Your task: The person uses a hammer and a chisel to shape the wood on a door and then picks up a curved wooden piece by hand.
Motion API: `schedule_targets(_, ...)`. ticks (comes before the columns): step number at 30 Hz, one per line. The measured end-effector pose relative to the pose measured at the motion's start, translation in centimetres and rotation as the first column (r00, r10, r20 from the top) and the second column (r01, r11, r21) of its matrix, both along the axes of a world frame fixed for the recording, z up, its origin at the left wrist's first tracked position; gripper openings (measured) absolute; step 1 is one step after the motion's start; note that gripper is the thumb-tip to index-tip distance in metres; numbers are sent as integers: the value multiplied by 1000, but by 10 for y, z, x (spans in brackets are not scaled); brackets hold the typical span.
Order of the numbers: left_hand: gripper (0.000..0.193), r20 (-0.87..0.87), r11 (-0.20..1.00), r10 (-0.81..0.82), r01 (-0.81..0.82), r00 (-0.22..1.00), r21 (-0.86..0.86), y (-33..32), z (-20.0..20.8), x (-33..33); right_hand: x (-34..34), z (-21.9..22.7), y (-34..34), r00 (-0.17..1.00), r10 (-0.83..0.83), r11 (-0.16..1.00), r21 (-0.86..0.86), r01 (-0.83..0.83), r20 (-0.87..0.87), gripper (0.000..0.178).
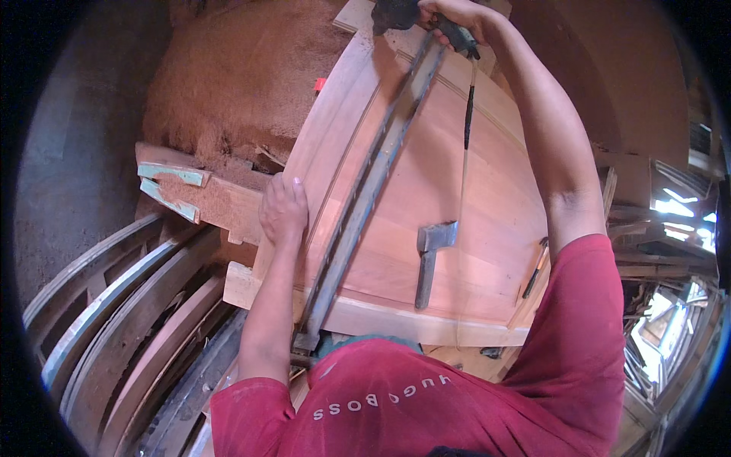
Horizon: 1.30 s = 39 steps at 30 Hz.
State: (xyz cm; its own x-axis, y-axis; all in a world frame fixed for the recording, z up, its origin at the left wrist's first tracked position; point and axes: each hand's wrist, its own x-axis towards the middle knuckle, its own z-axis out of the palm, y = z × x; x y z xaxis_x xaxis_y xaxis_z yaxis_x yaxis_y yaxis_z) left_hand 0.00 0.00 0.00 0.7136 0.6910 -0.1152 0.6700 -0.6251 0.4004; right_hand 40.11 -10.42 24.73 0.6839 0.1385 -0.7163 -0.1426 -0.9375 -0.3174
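Overhead, right hand clenched on what looks like a power tool handle at door panel's far end, left hand flat, fingers released, on its left edge, bar clamp across it, hatchet lying there.

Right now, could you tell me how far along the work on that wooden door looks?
The wooden door already looks assembled: panels sit in the frame, and a long bar clamp spans it. In hand: the right hand grips a power tool at the far end, while the left hand rests flat on the door's left edge. A hatchet lies idle on the panel. The wood looks bare, so finishing seems left.
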Motion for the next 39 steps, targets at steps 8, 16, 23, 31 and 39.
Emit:
schedule_targets(8, 46, -89, 999, 38, -40, 995, -17, -1, 11, -2, 11, -18, -2, 998, 58, 980, 188, -59, 11, 29)
schedule_targets(16, 44, -45, 1000, 29, -29, 999, -11, 1, 14, -6, 1, 21, -17, 994, 88, 935, 340, -103, 58, 35)
schedule_targets(23, 44, 3, 1000, 7, -7, 1000, -30, -4, 14, -8, -122, 144, -157, 957, -228, 799, 596, 79, 178, 31)
schedule_targets(31, 49, 178, 979, -128, 96, 976, 179, -1, 2, -24, -454, 224, -348, 604, -712, 591, 770, 241, 357, 26)
schedule_targets(39, 50, 624, 0, -302, 655, 720, -756, -285, 204, -119, -665, 164, -429, 315, -609, 793, 573, 207, 728, 33)
